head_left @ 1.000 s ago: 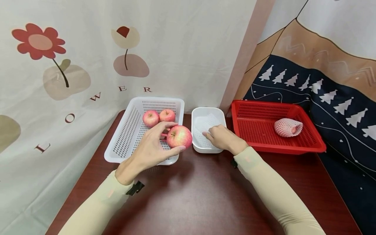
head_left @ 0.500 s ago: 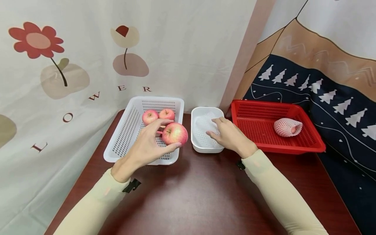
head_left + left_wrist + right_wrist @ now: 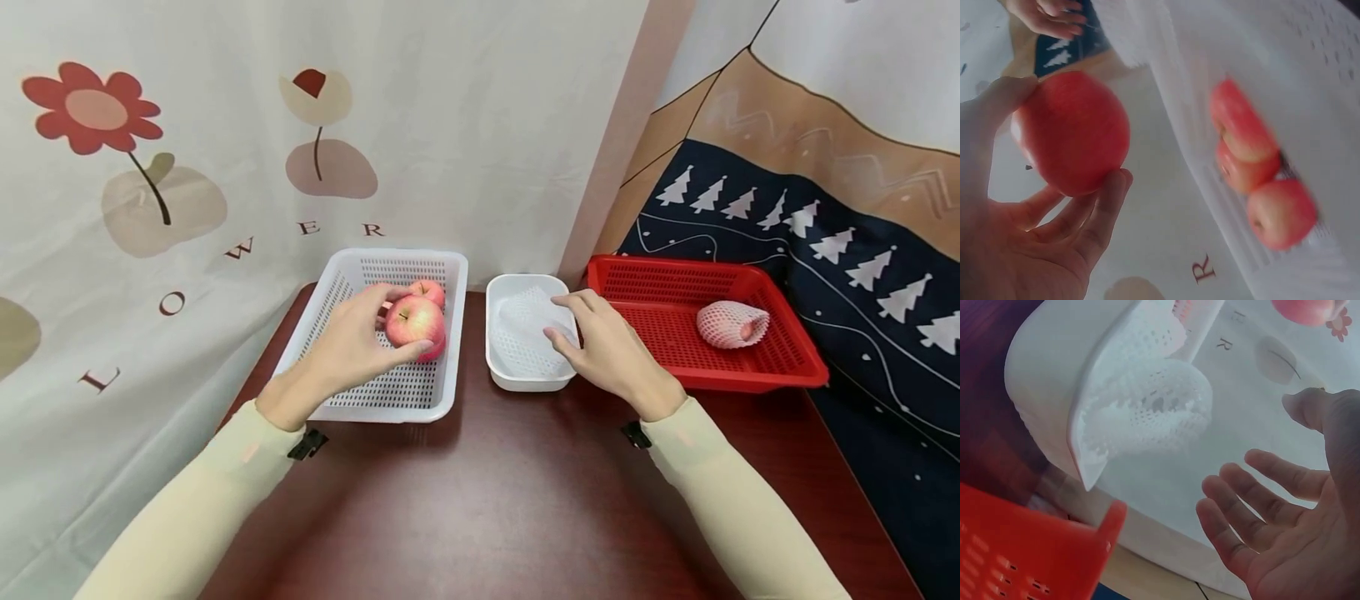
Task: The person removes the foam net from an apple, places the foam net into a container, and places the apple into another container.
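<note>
My left hand (image 3: 337, 346) holds a red-and-yellow apple (image 3: 414, 321) between thumb and fingers, above the white slotted basket (image 3: 453, 379). The left wrist view shows the same apple (image 3: 1075, 134) gripped clear of three others in the basket, among them a lower apple (image 3: 1282, 214); in the head view they are partly hidden behind the held one. My right hand (image 3: 618, 358) hovers at the right side of a small white tub (image 3: 531, 384), fingers spread and holding nothing. White foam fruit nets (image 3: 1160, 406) lie in that tub.
To the right, a red slotted basket (image 3: 622, 350) contains one fruit in a pinkish foam net (image 3: 731, 325). Everything stands on a dark reddish-brown table (image 3: 480, 500). Patterned curtains (image 3: 480, 125) hang right behind the containers.
The left hand has carried the apple leftward, further over the white basket. The right hand has lifted out of the small tub and drawn back to the right, its fingers spreading.
</note>
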The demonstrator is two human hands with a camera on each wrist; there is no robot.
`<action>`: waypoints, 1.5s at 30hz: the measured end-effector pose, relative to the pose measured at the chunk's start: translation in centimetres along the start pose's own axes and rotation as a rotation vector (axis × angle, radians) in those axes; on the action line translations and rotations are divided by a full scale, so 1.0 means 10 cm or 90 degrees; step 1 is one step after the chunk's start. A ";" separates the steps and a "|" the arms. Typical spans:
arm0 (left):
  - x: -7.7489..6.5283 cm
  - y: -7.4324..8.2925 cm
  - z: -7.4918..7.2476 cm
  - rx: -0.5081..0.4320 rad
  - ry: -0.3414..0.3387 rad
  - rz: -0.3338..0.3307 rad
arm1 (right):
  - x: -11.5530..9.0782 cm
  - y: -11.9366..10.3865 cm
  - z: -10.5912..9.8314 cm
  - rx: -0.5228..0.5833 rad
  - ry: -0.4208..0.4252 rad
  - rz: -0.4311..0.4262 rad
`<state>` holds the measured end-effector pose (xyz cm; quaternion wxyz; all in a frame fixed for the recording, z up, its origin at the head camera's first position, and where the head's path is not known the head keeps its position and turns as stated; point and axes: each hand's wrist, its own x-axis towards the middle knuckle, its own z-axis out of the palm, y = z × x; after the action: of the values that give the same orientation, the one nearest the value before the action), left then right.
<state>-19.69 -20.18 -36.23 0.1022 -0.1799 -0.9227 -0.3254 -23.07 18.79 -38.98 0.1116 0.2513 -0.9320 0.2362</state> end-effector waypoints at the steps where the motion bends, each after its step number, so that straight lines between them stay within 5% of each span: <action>1: 0.02 -0.03 -0.02 0.012 -0.008 -0.003 | -0.01 0.00 -0.02 0.000 0.005 -0.004; 22: 0.41 -0.62 -0.15 0.188 -0.200 -0.055 | -0.24 0.21 -0.20 -0.017 0.058 -0.055; 36: 0.46 -0.74 -0.15 0.212 -0.267 -0.075 | -0.38 0.38 -0.32 -0.025 0.060 -0.035; 45: 0.48 -0.78 -0.10 0.238 -0.350 -0.138 | -0.43 0.43 -0.33 -0.031 0.059 -0.029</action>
<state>-27.06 -25.19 -38.36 -0.1538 -0.1398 -0.9731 -0.0991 -21.38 25.51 -39.23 0.1660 0.2583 -0.9253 0.2225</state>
